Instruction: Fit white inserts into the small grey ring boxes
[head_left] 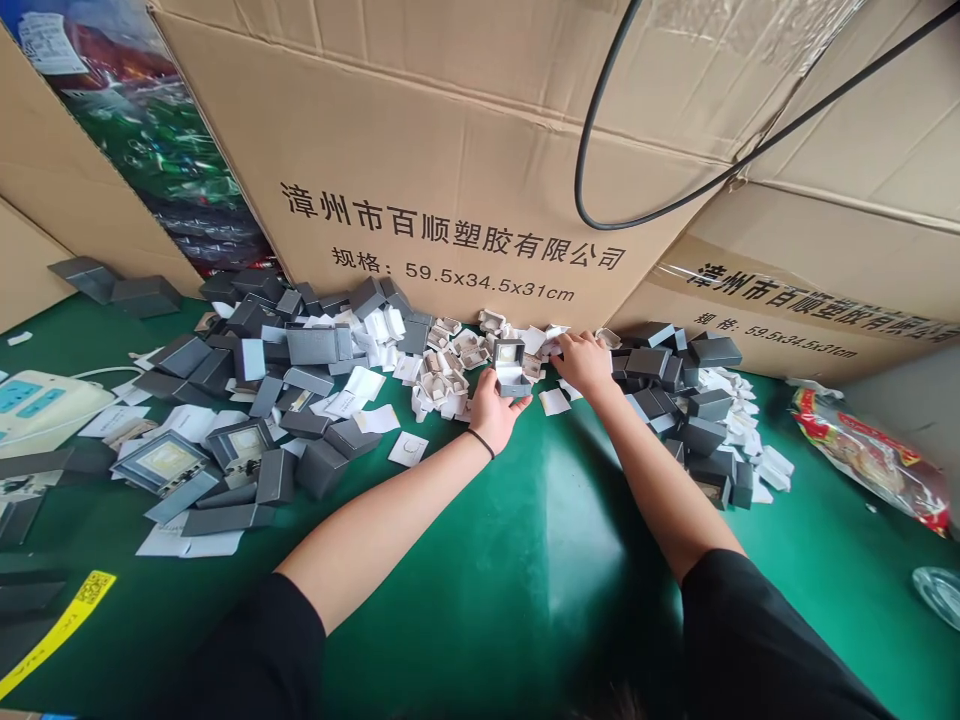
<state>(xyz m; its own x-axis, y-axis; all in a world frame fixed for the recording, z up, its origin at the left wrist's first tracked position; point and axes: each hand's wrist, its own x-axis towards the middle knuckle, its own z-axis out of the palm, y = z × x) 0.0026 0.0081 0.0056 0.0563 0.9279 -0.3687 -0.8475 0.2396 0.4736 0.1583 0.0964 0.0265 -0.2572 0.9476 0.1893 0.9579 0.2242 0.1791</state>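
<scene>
My left hand (495,412) is wrapped round a small grey hinged jewellery box (513,386), which stands with its lid up and a white lining showing. Just to the right, my right hand (586,362) reaches down to the heap by the carton, its fingers drawn together at a white piece (556,332). What its fingertips pinch, if anything, is hidden. Between and left of the hands lie small white moulded inserts (442,378) in a loose pile. A square white card (555,402) rests on the green table near my right wrist.
Grey boxes (322,345) and white cards (365,384) are heaped at left; more grey boxes (705,436) lie at right. Large cartons (450,170) wall the back, with a black cable (581,170) hanging in front. A red food packet (870,455) lies far right, a power strip (45,410) far left.
</scene>
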